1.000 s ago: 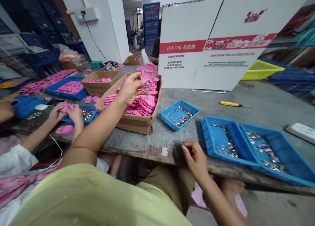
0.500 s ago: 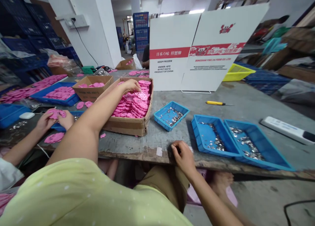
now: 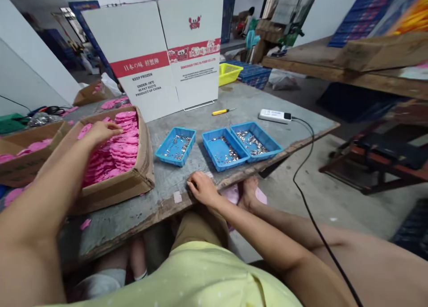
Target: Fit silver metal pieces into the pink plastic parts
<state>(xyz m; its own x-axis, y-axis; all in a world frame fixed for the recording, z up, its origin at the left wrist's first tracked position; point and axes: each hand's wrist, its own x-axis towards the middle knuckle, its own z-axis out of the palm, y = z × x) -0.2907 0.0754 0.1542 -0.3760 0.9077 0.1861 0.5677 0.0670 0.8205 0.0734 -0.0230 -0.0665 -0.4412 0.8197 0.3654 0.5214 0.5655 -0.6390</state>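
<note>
My left hand (image 3: 100,131) reaches into a brown cardboard box (image 3: 117,187) packed with stacked pink flat pieces (image 3: 120,144); its fingers lie stretched over the pile and touch the top pieces. My right hand (image 3: 202,189) rests on the front edge of the grey table (image 3: 160,182), fingers curled down, with nothing visible in them. Just beyond that hand stand three small blue trays (image 3: 220,149) holding several small metal parts.
A white printed carton panel (image 3: 157,57) stands upright at the back. A yellow-handled tool (image 3: 220,112) and a white power strip (image 3: 274,116) with a black cable (image 3: 307,182) lie on the right. Another cardboard box (image 3: 23,160) with pink pieces sits at the left. A yellow basket (image 3: 229,71) is behind.
My left hand dropped from holding a pink piece up to lying on the pile in the box. The view swung right; the person at the left is out of view.
</note>
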